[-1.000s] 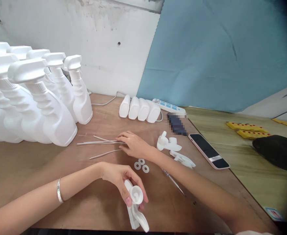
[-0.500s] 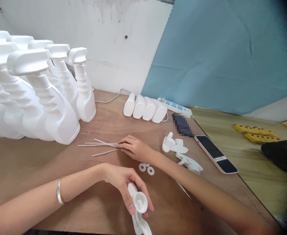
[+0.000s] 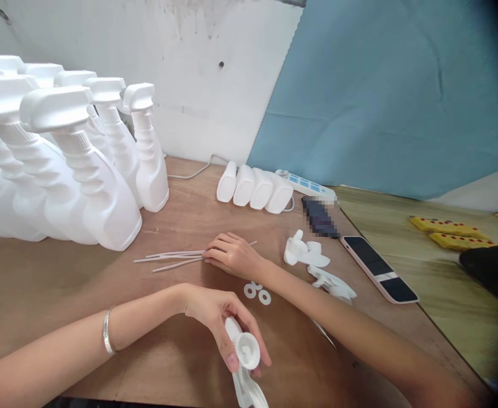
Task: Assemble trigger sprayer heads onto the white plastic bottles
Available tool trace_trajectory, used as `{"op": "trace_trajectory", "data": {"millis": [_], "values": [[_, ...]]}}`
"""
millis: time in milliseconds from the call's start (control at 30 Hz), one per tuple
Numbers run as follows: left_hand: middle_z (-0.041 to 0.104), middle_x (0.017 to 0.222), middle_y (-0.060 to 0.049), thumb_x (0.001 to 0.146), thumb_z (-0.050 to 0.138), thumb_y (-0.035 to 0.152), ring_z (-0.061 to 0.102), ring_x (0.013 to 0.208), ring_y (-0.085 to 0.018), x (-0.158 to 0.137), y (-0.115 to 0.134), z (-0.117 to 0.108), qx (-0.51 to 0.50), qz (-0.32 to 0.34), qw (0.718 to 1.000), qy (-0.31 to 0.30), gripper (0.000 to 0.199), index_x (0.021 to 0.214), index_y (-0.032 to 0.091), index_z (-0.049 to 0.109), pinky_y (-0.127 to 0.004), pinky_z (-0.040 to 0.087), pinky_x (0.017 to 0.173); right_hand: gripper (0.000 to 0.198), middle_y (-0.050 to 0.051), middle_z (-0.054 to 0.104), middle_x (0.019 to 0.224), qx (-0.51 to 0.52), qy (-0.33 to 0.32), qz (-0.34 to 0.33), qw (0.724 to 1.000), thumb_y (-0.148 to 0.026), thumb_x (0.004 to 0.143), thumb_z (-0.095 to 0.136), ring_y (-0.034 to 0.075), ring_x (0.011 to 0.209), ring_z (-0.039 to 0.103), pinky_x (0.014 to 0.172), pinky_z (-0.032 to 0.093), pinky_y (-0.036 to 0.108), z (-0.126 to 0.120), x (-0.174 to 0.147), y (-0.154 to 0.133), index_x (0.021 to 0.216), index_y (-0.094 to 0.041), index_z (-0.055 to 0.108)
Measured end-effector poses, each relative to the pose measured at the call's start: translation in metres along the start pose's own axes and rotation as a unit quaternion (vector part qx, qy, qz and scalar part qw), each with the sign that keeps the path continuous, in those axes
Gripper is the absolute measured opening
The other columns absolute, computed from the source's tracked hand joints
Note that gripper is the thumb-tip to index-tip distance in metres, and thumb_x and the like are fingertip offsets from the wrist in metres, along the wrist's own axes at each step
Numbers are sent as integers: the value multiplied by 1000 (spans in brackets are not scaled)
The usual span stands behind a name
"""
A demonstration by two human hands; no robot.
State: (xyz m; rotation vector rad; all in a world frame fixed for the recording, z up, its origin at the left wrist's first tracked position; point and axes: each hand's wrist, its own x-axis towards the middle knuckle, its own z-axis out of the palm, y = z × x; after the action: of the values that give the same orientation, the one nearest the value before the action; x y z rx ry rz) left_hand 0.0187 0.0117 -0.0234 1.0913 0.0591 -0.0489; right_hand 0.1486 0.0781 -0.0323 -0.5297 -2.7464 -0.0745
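My left hand (image 3: 219, 320) is closed around a white trigger spray head (image 3: 248, 352), its round cap opening turned up toward me. Farther up the table, my right hand (image 3: 232, 255) has its fingers bunched over several thin white dip tubes (image 3: 170, 255). Their ends stick out to the left, and one tip shows beyond the knuckles; the fingertips' grip is partly hidden. Just below the right wrist lie 3 flat white washers (image 3: 265, 297). Two more white spray heads, one upper (image 3: 304, 250) and one lower (image 3: 332, 282), rest right of the right forearm.
White spray bottles (image 3: 108, 192) stand in rows at the left. Several white bottles (image 3: 261, 187) lie by the wall near a power strip (image 3: 308, 184). A phone (image 3: 379, 269) and a blurred dark item (image 3: 320, 216) lie at the right. A thin metal rod (image 3: 324, 334) is partly under the right forearm.
The dip tubes under my right hand have shifted and lie closer together, one tip now showing on the right. My left hand keeps its hold on the spray head. The whole view has shifted slightly.
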Motion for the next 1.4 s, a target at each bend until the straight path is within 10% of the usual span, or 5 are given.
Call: {"op": "trace_trajectory", "data": {"millis": [400, 700, 967, 1167, 1400], "values": [[66, 86, -3, 59, 75, 13, 63, 87, -17, 1, -3, -1, -15, 6, 1000, 4, 48, 105, 10, 63, -22, 51, 74, 25, 10, 65, 95, 72, -2, 58, 996, -28, 88, 47, 20, 90, 55, 79, 44, 34, -23, -23, 0, 105, -13, 57], [66, 86, -3, 59, 76, 16, 63, 87, -18, 0, -1, 0, -7, -3, 1000, 15, 48, 105, 10, 63, -24, 52, 75, 32, 10, 58, 120, 181, -3, 377, 909, -13, 84, 39, 22, 114, 52, 99, 37, 44, -46, -50, -1, 112, -15, 55], [67, 87, -2, 57, 77, 15, 63, 87, -17, -1, 2, 2, -30, 4, 999, 39, 47, 102, 11, 64, -24, 50, 74, 45, 10, 41, 137, 156, -37, 365, 917, -16, 86, 34, 21, 126, 39, 103, 34, 42, -68, -62, -22, 131, -14, 38], [69, 85, -4, 55, 79, 17, 64, 80, -16, 1, 1, -2, -123, 145, 960, 207, 42, 95, 15, 65, -26, 49, 72, 20, 12, 65, 92, -85, -75, 388, 914, -18, 86, 42, 27, 89, 60, 72, 49, 40, -92, -84, -42, 97, -13, 57], [67, 93, -5, 62, 75, 23, 60, 86, -17, 7, 7, -8, 100, 207, 807, 544, 31, 88, 16, 61, -27, 45, 76, 11, 12, 64, 81, -146, -226, 434, 860, -12, 81, 48, 26, 74, 63, 53, 45, 31, -81, -91, -50, 83, -13, 58]]}}
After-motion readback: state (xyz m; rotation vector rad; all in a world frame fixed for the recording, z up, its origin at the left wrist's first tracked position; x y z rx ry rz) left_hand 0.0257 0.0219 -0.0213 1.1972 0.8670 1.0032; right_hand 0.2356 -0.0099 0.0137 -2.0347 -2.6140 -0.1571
